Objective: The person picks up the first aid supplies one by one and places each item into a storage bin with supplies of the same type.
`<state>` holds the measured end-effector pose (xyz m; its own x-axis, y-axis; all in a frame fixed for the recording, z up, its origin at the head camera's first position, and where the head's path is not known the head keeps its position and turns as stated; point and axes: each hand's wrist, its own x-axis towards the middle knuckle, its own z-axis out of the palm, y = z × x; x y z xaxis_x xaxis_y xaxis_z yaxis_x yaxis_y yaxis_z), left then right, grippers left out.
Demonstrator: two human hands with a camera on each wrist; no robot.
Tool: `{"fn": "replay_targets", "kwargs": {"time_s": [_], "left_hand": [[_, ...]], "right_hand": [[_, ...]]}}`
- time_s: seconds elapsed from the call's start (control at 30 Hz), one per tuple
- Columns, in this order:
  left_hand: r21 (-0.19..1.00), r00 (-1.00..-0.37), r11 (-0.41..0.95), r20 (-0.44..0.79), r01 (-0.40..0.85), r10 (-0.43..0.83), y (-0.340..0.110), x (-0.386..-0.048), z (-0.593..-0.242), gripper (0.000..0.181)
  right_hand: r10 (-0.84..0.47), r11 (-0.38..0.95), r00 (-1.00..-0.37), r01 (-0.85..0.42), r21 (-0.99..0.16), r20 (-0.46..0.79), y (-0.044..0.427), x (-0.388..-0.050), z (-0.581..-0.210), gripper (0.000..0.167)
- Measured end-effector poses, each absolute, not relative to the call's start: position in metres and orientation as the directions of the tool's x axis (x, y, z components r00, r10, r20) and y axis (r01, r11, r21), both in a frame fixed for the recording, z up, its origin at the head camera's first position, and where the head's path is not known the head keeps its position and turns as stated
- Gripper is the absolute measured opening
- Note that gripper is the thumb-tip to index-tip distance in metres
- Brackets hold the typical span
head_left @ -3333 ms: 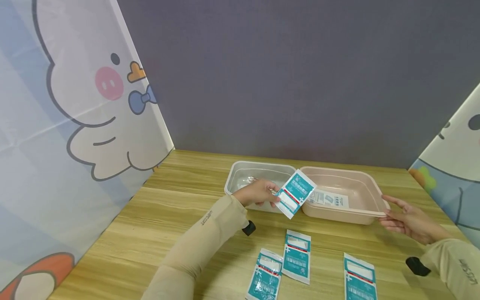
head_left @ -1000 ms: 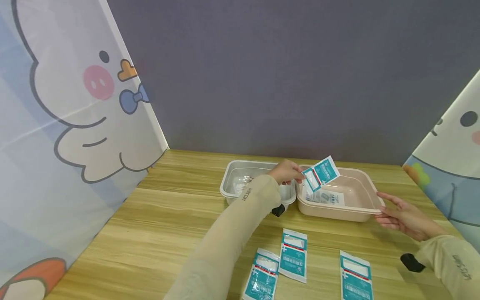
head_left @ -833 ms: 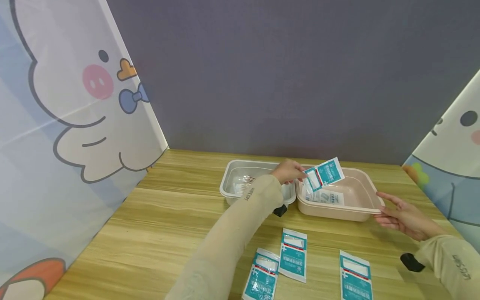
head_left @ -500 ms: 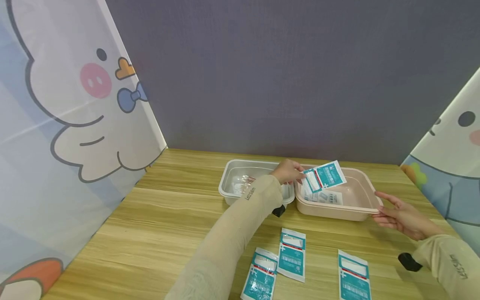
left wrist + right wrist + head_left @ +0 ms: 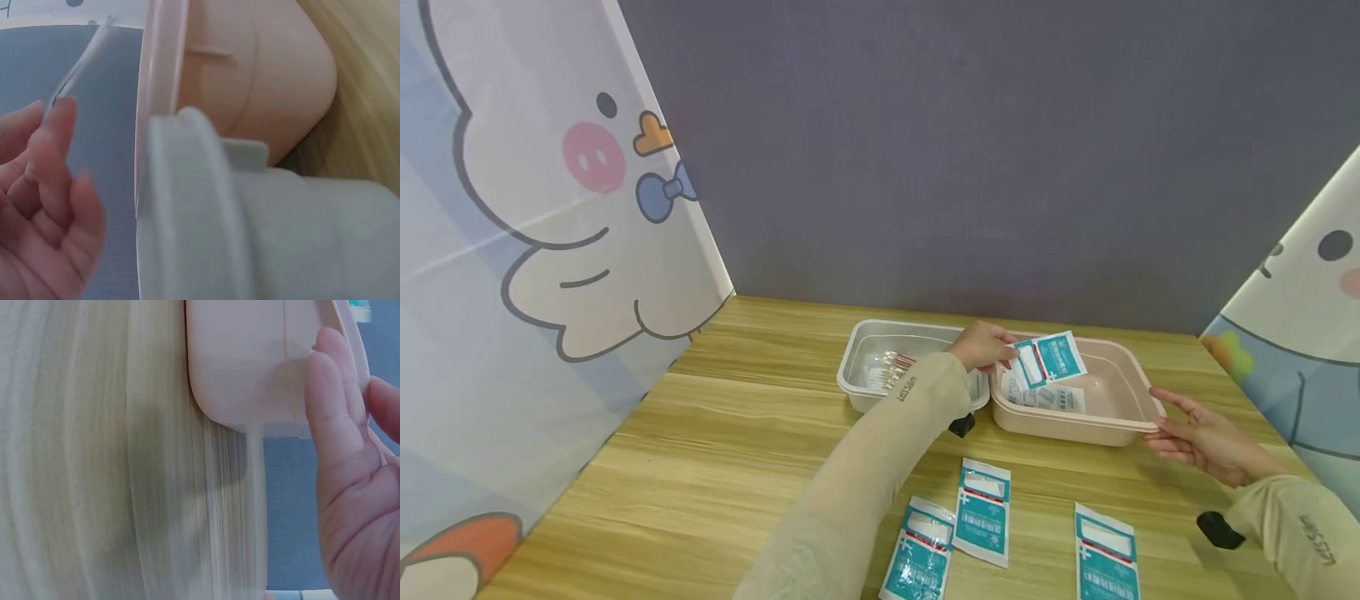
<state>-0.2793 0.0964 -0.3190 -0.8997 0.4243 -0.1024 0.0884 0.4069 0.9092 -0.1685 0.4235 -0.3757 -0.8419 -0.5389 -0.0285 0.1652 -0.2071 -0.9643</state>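
In the head view my left hand (image 5: 981, 346) pinches one end of a teal-and-white dressing packet (image 5: 1052, 358), held tilted over the left part of a pink plastic tub (image 5: 1075, 427). Edge-on, that packet (image 5: 80, 61) shows as a thin strip between thumb and fingers in the left wrist view. A white printed packet (image 5: 1063, 398) lies inside the pink tub, partly hidden by the held one. My right hand (image 5: 1206, 442) grips the tub's right rim; in the right wrist view, fingers (image 5: 328, 400) lie along its outer wall, with the thumb across the rim.
A whitish plastic tub (image 5: 853, 385) stands against the pink one's left side, holding several thin reddish sticks (image 5: 897, 367). Three more teal packets lie in front: one at left (image 5: 920, 550), a neighbouring packet (image 5: 983, 510) and one at right (image 5: 1107, 554). A grey panel (image 5: 925, 150) rises behind.
My left hand has carried the packet rightward from over the whitish tub to over the pink tub, and the packet has dipped slightly lately. My right hand keeps its place on the rim.
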Motion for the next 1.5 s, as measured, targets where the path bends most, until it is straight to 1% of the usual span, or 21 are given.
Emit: {"fn": "replay_targets", "kwargs": {"time_s": [0.1,0.2,0.3,0.37,0.5,0.6,0.7,0.83,0.97,1.1,1.3,1.37,1.5], "left_hand": [[0.912,-0.883,0.398,-0.101,0.103,0.458,0.094,-0.279,-0.322,0.032],[0.893,-0.858,0.427,-0.101,0.146,0.504,0.091,-0.280,-0.324,0.040],[0.858,-0.821,0.452,-0.065,0.244,0.567,0.088,-0.283,-0.325,0.036],[0.839,-0.780,0.445,-0.041,0.313,0.625,0.087,-0.284,-0.324,0.030],[0.796,-0.656,0.414,-0.029,0.442,0.754,0.084,-0.277,-0.319,0.024],[0.746,-0.572,0.406,-0.042,0.527,0.819,0.083,-0.267,-0.315,0.023],[0.689,-0.509,0.398,-0.048,0.606,0.859,0.080,-0.258,-0.314,0.022],[0.643,-0.459,0.388,-0.063,0.660,0.886,0.076,-0.247,-0.313,0.021],[0.650,-0.429,0.387,-0.104,0.653,0.897,0.071,-0.237,-0.317,0.024],[0.647,-0.383,0.389,-0.159,0.656,0.910,0.064,-0.227,-0.324,0.027],[0.536,-0.291,0.400,-0.278,0.743,0.915,0.058,-0.215,-0.334,0.029],[0.496,-0.275,0.401,-0.309,0.770,0.910,0.056,-0.213,-0.338,0.028],[0.438,-0.270,0.423,-0.370,0.793,0.889,0.049,-0.207,-0.346,0.028]], "right_hand": [[-0.541,-0.203,-0.841,0.166,-0.965,-0.031,0.423,-0.169,-0.376,0.051],[-0.537,-0.193,-0.843,0.166,-0.967,-0.037,0.422,-0.169,-0.376,0.050],[-0.529,-0.187,-0.848,0.169,-0.968,-0.045,0.422,-0.169,-0.377,0.049],[-0.532,-0.192,-0.845,0.171,-0.966,-0.044,0.423,-0.169,-0.378,0.050],[-0.547,-0.212,-0.836,0.178,-0.961,-0.034,0.426,-0.170,-0.378,0.051],[-0.551,-0.223,-0.834,0.185,-0.957,-0.033,0.427,-0.169,-0.376,0.051],[-0.552,-0.226,-0.833,0.188,-0.956,-0.033,0.426,-0.169,-0.375,0.052],[-0.548,-0.227,-0.835,0.195,-0.954,-0.040,0.427,-0.168,-0.373,0.052],[-0.538,-0.228,-0.841,0.206,-0.952,-0.053,0.427,-0.167,-0.374,0.052],[-0.539,-0.230,-0.841,0.203,-0.952,-0.049,0.425,-0.167,-0.376,0.053],[-0.567,-0.260,-0.824,0.192,-0.946,-0.012,0.426,-0.168,-0.376,0.054],[-0.574,-0.270,-0.819,0.190,-0.944,-0.001,0.426,-0.168,-0.376,0.054],[-0.564,-0.257,-0.825,0.194,-0.947,-0.016,0.425,-0.168,-0.378,0.053]]}}
